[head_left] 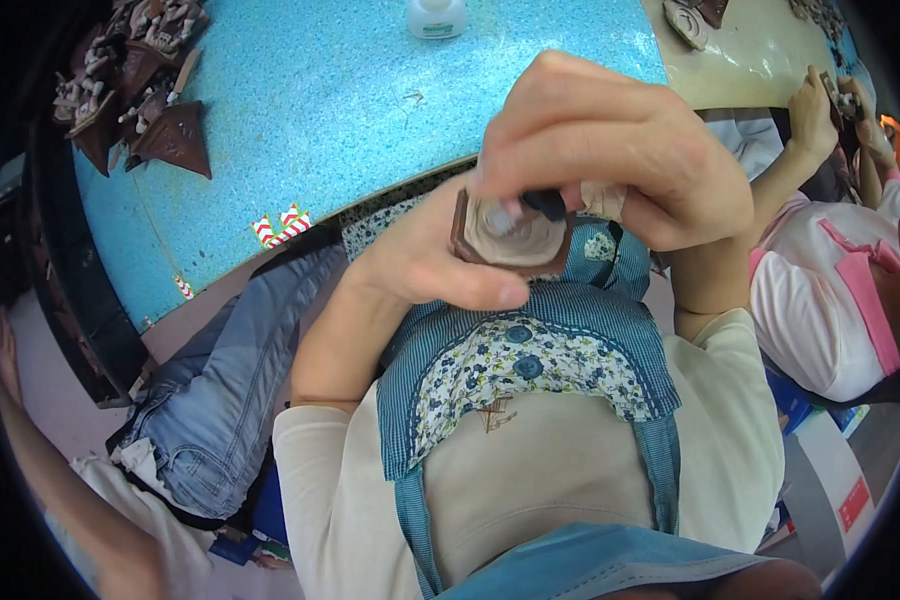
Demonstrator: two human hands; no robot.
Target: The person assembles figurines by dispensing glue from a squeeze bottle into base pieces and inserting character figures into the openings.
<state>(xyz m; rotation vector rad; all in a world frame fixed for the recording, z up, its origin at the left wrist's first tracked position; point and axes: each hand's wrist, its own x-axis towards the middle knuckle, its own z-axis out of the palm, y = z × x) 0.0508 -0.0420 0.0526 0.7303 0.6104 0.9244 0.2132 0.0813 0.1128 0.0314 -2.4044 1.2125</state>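
Note:
My left hand [420, 250] is closed round a brown, angular-rimmed piece [515, 247], held up just off the table's near edge. Its inside is pale pinkish tan and ringed like a shallow swirl. Over the piece bends my right hand [615, 150], fingers curled and pinched. A small black tip [544, 206] shows under those fingers, at the piece's upper rim. Beside it a crumpled beige scrap [602, 200] is tucked against the right fingers. A whitish blur lies over the piece's inside, and I cannot tell what it is.
Brown pointed pieces with small grey figures [175, 140] are heaped at the blue table's [350, 110] far left. A white bottle [437, 20] stands at the back. Co-workers sit on both sides; the right one's hands [815, 115] hold a similar piece.

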